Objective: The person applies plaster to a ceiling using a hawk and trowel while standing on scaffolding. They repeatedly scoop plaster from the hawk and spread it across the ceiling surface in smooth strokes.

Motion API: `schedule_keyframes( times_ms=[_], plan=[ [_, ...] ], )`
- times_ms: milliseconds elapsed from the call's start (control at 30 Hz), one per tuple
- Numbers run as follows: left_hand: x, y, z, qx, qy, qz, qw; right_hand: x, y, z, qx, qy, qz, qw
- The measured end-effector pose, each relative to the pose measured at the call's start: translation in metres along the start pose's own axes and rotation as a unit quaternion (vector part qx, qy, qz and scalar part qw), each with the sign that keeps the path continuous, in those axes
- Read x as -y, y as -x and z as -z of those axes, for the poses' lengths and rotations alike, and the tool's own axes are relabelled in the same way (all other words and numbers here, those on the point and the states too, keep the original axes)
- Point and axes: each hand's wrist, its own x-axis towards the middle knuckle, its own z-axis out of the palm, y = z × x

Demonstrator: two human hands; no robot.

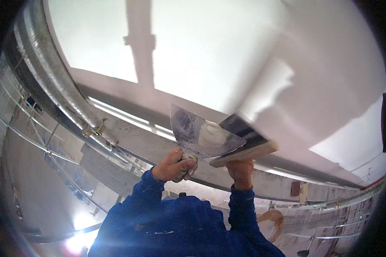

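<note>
My left hand is closed around the handle of a wide putty knife. A lump of white filler lies on its thin, smeared metal blade. Just to the right, my right hand grips a second tool, a broad finishing blade with a dark face and a pale thick edge. The two blades meet or overlap at the filler; from here I cannot tell whether they touch. The palm side of my right hand and much of its grip are hidden. Both tools stand in front of a white, partly shadowed wall.
Silvery scaffold poles run along the left. Thin rails and a plank lie beyond them. A bright lamp glares at lower left. A brown-rimmed bucket is low on the right, by more tubes.
</note>
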Motion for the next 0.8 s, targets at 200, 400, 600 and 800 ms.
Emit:
schedule_keyframes(
  times_ms=[200, 400, 600, 800],
  plan=[
    [0.008, -0.041, -0.030, -0.081, -0.047, 0.016, 0.996, 0.037, 0.064, 0.071, -0.142, 0.157, -0.032, 0.977],
    [0.033, -0.074, -0.070, -0.068, -0.055, -0.026, 0.996, 0.086, 0.109, 0.108, -0.275, -0.116, 0.068, 0.952],
    [0.089, -0.117, -0.115, -0.043, -0.275, -0.118, 0.953, 0.131, 0.124, 0.104, -0.319, -0.158, 0.047, 0.933],
    [0.112, -0.169, -0.165, -0.005, -0.476, -0.357, 0.804, 0.131, 0.143, 0.117, -0.311, -0.134, -0.043, 0.940]
  ],
)
